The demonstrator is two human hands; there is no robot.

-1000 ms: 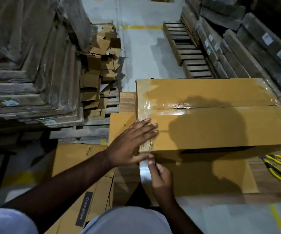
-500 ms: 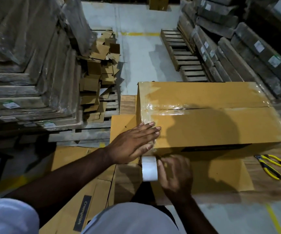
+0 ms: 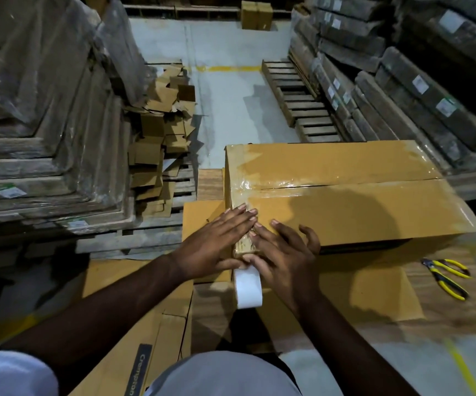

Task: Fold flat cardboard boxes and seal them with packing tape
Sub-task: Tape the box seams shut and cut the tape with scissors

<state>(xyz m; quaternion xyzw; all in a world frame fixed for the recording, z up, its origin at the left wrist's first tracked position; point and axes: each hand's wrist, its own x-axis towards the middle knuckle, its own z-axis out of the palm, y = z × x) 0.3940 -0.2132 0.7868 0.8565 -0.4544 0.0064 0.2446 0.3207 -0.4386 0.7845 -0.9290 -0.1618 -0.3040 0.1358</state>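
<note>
My left hand [image 3: 217, 247] lies flat with straight fingers on the near left corner of the box [image 3: 345, 195], pressing down there. The box sits on the worktop [image 3: 445, 304], right in front of me, with flat sheets of cardboard [image 3: 359, 292] under it. A strip of clear tape [image 3: 245, 244] runs over that corner, and it looks shiny and wrinkly where it sticks. The tape roll [image 3: 248, 285] hangs just below the corner, between my two hands, touching my thumbs, still joined to the strip. My right hand [image 3: 285, 252] is spread wide on the top flap beside the tape, fingers mostly straight, holding nothing. I think the box is light and hollow, so it could slide or dent if I push too hard. The top flaps are stiff but bendy along the middle line. The tape is thin and sticky and will fold onto itself if I let it flop. I would hold the box by its corners and edges, where it is strongest, and hold the roll by its sides. Far to the right lie yellow pliers [image 3: 445, 277], well apart from my hands.
</note>
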